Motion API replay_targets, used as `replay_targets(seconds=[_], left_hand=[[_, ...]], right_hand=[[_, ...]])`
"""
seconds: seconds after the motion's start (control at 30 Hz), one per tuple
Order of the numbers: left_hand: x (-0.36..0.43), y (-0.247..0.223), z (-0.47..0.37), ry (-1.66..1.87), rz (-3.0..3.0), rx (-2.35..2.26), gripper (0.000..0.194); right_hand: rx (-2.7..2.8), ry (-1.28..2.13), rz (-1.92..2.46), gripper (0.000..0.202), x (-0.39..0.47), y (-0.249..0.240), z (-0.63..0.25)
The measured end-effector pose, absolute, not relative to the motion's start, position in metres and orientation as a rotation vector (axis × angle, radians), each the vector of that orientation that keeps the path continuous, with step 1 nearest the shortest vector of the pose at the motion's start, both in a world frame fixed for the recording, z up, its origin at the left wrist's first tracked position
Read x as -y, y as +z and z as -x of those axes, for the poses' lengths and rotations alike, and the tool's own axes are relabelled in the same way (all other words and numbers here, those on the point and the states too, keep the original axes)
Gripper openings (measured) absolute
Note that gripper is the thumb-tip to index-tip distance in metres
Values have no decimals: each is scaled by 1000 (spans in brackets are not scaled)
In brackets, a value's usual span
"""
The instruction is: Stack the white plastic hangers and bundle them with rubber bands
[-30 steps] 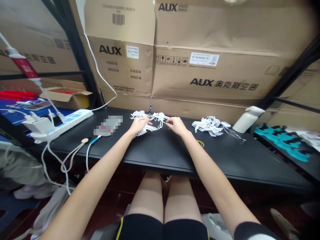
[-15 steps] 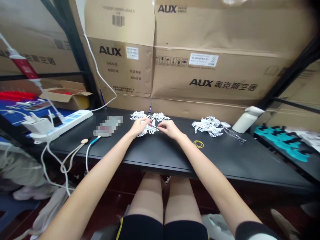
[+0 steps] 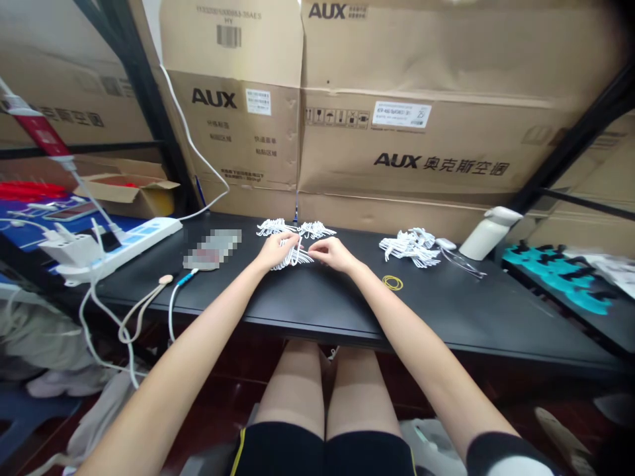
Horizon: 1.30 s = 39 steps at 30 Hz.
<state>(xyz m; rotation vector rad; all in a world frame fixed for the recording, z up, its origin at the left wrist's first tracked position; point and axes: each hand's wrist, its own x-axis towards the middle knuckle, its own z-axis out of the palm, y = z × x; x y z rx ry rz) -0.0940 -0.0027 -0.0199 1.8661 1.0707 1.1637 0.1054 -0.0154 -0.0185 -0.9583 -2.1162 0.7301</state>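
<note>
**Left hand (image 3: 276,251) grips a bunch of white hooks (image 3: 299,256); right hand (image 3: 334,254) is at its tips**

The bunch sits under the fingers of the left hand and emerges to their right, filling the gap between the two hands. Its far right tips reach the fingertips of the right hand. It is at the black table (image 3: 317,301), though whether it rests on the surface or is slightly raised cannot be told.

Both arms stretch forward over the front edge and converge, the left slanting toward the right and the right toward the left. The left hand is palm down, its fingers curled over the bunch and grasping it. The right hand is turned inward, thumb and forefinger brought together; whether a hook is pinched between them cannot be told.

The bunch's long axis runs mostly across the table, left to right, dipping slightly toward the person at the right. Thin ends point toward the right hand, while curved parts show beside and below the left hand.

Just beyond the hands lie a left heap (image 3: 276,227) and a right heap (image 3: 316,230) of similar white pieces. A larger pile (image 3: 409,248) lies well to the right, with yellow bands (image 3: 392,283) on its nearer side.
</note>
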Motion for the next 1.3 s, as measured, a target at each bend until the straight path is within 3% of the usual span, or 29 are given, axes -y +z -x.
replay_targets(seconds=[0.67,0.9,1.3], left_hand=[[-2,-24,96,1184,-1999,-1130,34],[3,-23,95,1133,-2053,-1222,33],[4,-21,97,1131,-2117,-1220,34]], right_hand=[[2129,809,955,21,15,-17,-108],[2125,982,978,20,14,-20,-108],[2070,873,994,22,11,-29,-101]])
